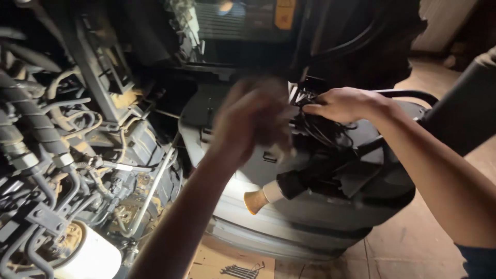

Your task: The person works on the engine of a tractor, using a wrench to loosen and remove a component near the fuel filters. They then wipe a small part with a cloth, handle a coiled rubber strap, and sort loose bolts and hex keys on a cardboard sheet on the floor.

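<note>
Wires (323,129) bunched on the dark housing (330,212) sit pinched under your right hand (343,103), so steady them while your blurred left hand (253,116), grip unclear, hovers beside.

The tangle of black cables (323,129) sat looped on top of the dark grey housing (310,206), under my fingertips.
</note>
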